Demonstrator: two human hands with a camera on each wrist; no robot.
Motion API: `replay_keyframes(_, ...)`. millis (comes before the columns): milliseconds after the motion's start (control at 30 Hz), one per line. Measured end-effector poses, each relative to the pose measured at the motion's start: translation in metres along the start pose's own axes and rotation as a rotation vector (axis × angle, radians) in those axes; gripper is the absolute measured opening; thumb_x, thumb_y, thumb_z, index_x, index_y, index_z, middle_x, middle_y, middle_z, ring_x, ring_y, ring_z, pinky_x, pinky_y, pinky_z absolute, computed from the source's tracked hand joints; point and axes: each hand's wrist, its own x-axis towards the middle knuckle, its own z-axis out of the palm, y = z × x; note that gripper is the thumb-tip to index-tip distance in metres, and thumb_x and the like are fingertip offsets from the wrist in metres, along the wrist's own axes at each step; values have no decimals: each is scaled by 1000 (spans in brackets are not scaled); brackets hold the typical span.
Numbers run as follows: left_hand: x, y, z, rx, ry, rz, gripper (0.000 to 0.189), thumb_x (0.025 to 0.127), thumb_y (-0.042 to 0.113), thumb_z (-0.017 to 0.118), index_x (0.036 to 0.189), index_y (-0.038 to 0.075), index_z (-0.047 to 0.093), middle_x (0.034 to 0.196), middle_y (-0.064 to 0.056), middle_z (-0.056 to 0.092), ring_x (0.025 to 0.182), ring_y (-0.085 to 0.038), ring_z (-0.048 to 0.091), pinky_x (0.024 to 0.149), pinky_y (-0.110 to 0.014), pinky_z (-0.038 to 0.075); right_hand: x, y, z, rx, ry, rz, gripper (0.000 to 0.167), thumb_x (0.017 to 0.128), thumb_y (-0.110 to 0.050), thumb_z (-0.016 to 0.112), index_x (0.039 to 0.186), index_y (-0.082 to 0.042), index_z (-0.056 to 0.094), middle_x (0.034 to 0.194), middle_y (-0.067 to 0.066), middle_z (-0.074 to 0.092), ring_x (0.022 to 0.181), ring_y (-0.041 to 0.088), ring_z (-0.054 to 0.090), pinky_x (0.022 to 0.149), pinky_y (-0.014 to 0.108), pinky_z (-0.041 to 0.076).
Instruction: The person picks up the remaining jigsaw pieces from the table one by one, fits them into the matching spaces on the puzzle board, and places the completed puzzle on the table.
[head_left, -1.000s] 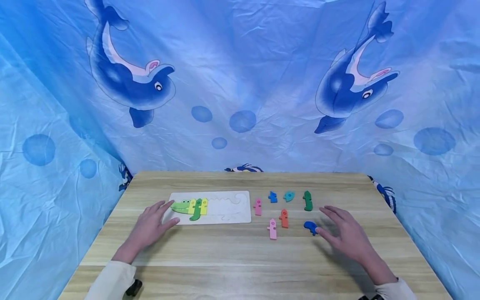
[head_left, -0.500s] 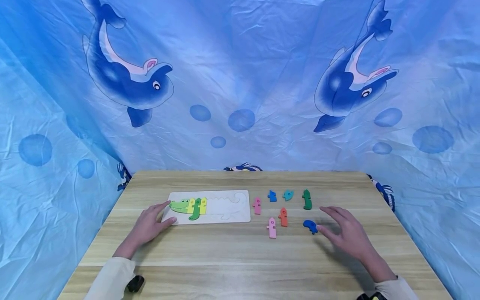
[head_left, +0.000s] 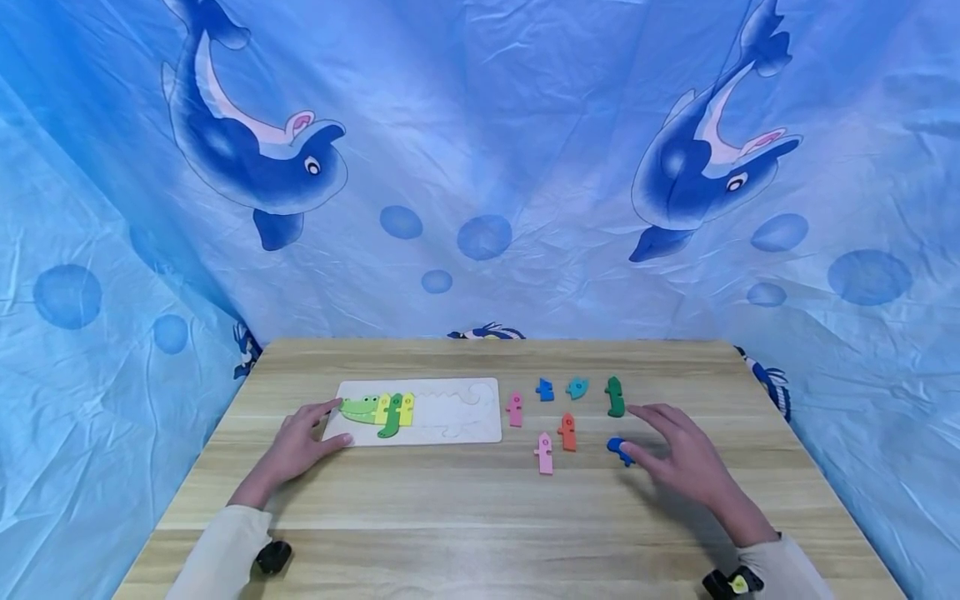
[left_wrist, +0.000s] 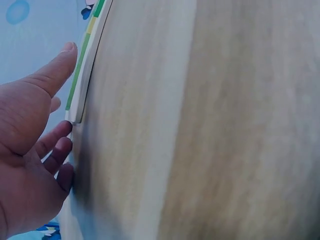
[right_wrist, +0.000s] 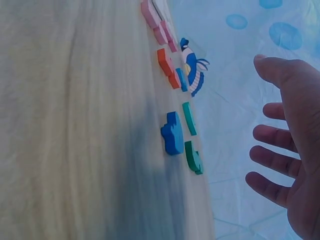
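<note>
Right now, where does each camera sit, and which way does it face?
Head: on the person's head, facing forward and down over the tabletop to the dolphin curtain; left hand, right hand and sleeves show.
Left wrist: on that wrist, looking low across the tabletop, tipped sideways, towards the puzzle board; only the left hand shows.
Right wrist: likewise low and tipped, towards the orange piece and larger blue piece; only the right hand shows.
Shared: head and right wrist both show those two pieces.
</note>
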Motion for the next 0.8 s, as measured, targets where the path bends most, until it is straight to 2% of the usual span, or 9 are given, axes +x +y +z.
replay_keyframes(267, 0, -2, 4, -10, 20, 18, 72, 93, 40, 76, 149, 4, 50, 147, -33, 42, 127, -52, 42, 100, -66, 36, 12, -4, 5, 47, -39, -23, 60, 85, -36, 84, 135, -9, 66, 121, 8, 67, 112, 32, 63, 87, 56, 53)
replay_keyframes(467, 0, -3, 5, -7, 15, 7, 73, 92, 41, 76, 150, 5, 49, 148, -32, 42, 127, -51, 41, 100, -66, 34, 20, -7, 9, 84, -98, -10, 69, 83, -41, 85, 141, -11, 62, 128, 8, 65, 115, 31, 62, 89, 56, 53)
replay_keyframes(633, 0, -2, 5, -3, 10, -2, 74, 92, 41, 76, 151, 5, 49, 148, -32, 42, 128, -51, 40, 101, -65, 31, 26, -6, 14, 140, -136, -17, 71, 82, -40, 86, 141, -10, 61, 127, 9, 66, 108, 28, 65, 82, 50, 56)
replay_keyframes(800, -1, -1, 5, -9, 18, 4, 73, 92, 41, 76, 150, 4, 50, 147, -32, 42, 128, -51, 40, 100, -65, 30, 31, -6, 22, 193, -176, 7, 72, 81, -39, 87, 142, -12, 60, 122, 6, 67, 105, 28, 66, 83, 50, 56)
